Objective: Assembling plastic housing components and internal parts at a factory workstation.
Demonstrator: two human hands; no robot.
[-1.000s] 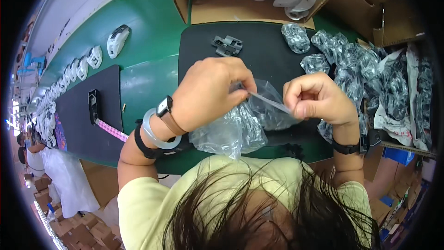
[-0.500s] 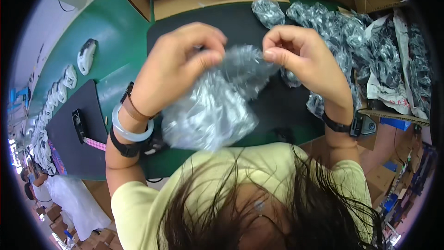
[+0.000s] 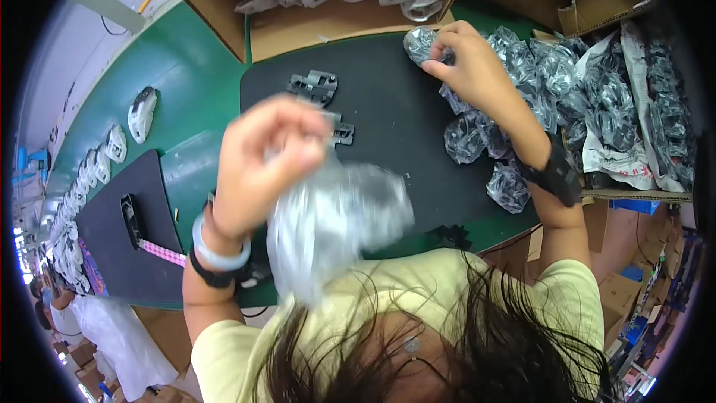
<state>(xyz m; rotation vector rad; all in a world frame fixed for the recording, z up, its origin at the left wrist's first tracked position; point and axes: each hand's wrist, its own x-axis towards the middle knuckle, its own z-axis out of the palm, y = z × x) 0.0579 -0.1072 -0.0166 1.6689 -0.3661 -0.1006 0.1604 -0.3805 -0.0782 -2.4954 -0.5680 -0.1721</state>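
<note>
My left hand (image 3: 272, 157), smeared by motion, pinches a crumpled clear plastic bag (image 3: 335, 216) that hangs over the near part of the black mat (image 3: 388, 130). Whether anything is inside the bag cannot be made out. At the mat's far right, my right hand (image 3: 470, 60) closes its thumb and fingers on a dark part wrapped in clear plastic (image 3: 422, 43). Two dark grey moulded parts, a farther one (image 3: 314, 86) and a nearer one (image 3: 343, 133), lie on the mat just beyond my left hand, which partly covers the nearer one.
Several plastic-wrapped parts (image 3: 466, 138) are heaped along the mat's right side, beside a carton (image 3: 649, 195) of more. A cardboard box (image 3: 201, 0) of white shells stands at the back. White-and-black housings (image 3: 142, 114) line the green table (image 3: 198, 67) at left.
My left hand has drawn the plastic bag toward me and left. My right hand has let go of it and moved up to a wrapped part. Two grey parts have come into view.
</note>
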